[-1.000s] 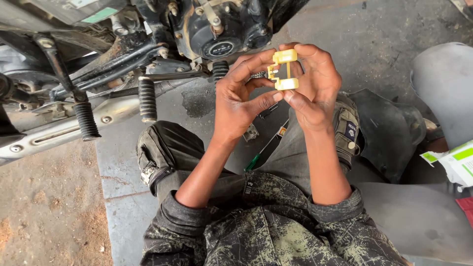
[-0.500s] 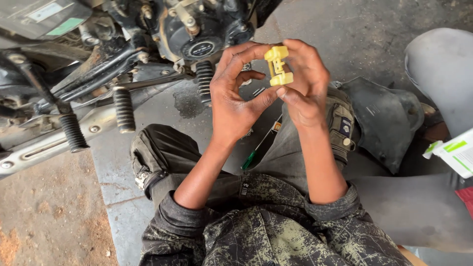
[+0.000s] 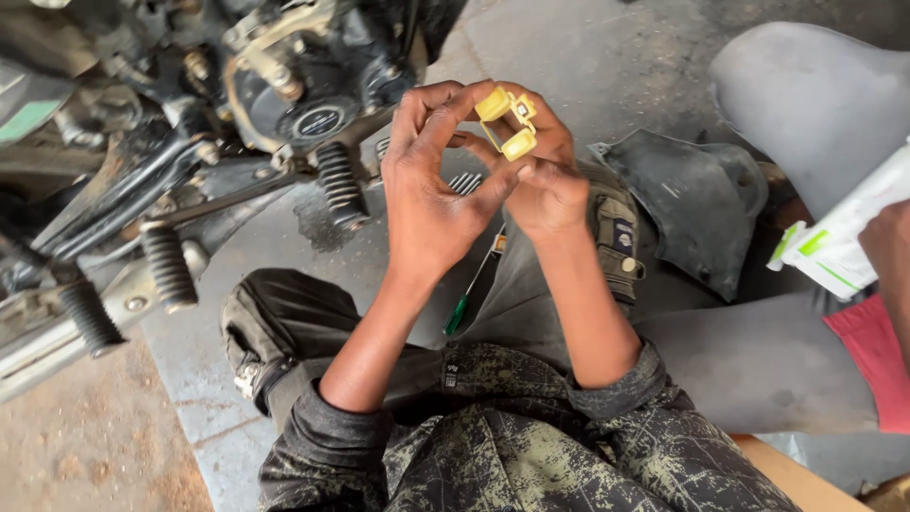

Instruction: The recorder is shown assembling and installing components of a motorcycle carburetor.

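Note:
Both my hands are raised in front of me, holding a small yellow plastic part between the fingertips. My left hand pinches it from the left with thumb and fingers. My right hand grips it from behind and below. The part has two rounded ends and sits above my lap. A green-handled screwdriver lies on my trouser leg below my hands.
A motorcycle engine with ribbed black foot pegs stands at the upper left. A black plastic cover lies on the concrete at right. Another person's hand holds a white and green box at the right edge.
My hands have kept turning the yellow part between the fingers. The view has shifted, so the engine sits further left and the other person's box shows more.

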